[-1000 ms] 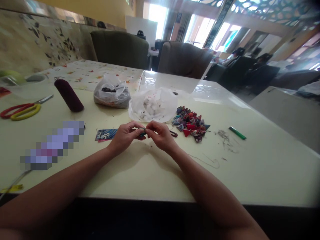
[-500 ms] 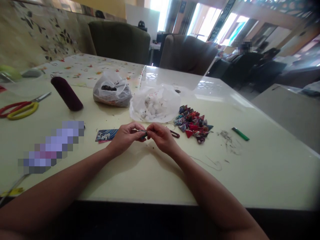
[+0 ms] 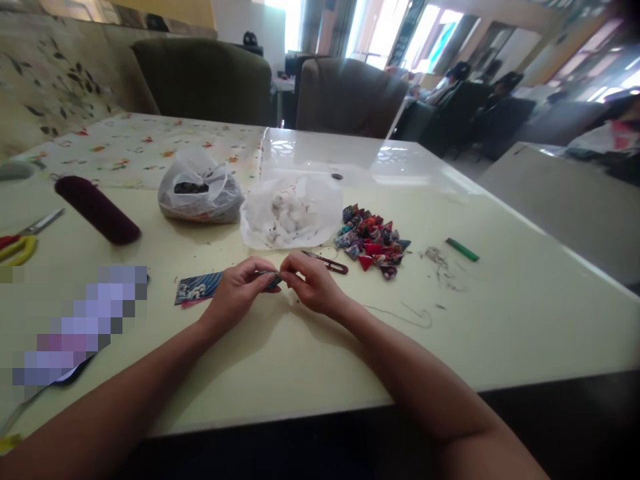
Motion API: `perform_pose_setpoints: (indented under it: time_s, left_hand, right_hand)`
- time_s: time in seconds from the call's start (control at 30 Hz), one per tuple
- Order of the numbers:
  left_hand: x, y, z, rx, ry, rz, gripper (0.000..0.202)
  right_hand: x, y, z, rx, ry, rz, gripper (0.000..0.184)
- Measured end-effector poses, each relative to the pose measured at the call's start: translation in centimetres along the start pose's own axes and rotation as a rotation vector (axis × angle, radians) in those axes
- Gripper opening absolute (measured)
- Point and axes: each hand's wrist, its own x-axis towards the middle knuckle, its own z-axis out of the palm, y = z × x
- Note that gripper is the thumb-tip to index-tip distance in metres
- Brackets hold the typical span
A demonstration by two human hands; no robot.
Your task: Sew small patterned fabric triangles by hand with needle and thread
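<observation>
Between the thumb and fingers of my left hand (image 3: 240,288) is a small dark piece of fabric (image 3: 273,283), mostly hidden by the fingers. My right hand (image 3: 309,280) pinches at the right edge of this piece, its fingertips touching those of the left; whether it also holds a needle is too small to tell. Left of my left hand lies a blue wave-patterned cloth (image 3: 199,288) over a bit of pink. Thread snips (image 3: 333,264) with a dark red handle lie just beyond my right hand. A pile of small stuffed fabric pieces (image 3: 373,241) in mixed colours sits to their right.
White stuffing (image 3: 290,217) rests on an opened plastic bag (image 3: 253,227), beside another tied plastic bag (image 3: 200,200). A dark purple case (image 3: 100,212), scissors (image 3: 25,243) and a blurred-out phone-like object (image 3: 83,327) are at left. Thread scraps (image 3: 443,263) and a green cutter (image 3: 463,249) are at right.
The view has turned a little to the right, so most things appear shifted left. Both hands stay together on the fabric piece; the right hand has tilted slightly, and more of the snips shows.
</observation>
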Motion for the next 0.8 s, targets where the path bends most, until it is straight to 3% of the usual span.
perform_pose_setpoints:
  time_s: [0.3,0.37,0.57,0.8]
  left_hand:
    - [0.1,0.4,-0.4,0.368,-0.008,0.24,0.013]
    - [0.2,0.1,-0.4,0.315,-0.01,0.182,0.014]
    - [-0.1,-1.0,-0.1,-0.073,0.0,-0.224,0.028]
    - [-0.4,-1.0,0.1,-0.037,0.01,-0.2,0.024]
  right_hand:
    - [-0.1,0.6,-0.1,-0.068,-0.06,-0.069,0.017]
    - [-0.1,0.6,-0.2,-0.047,-0.068,-0.045,0.017]
    - [-0.1,0.4,0.0,0.048,-0.029,0.085,0.018]
    - [0.1,1.0,0.0,0.099,0.005,0.205,0.019]
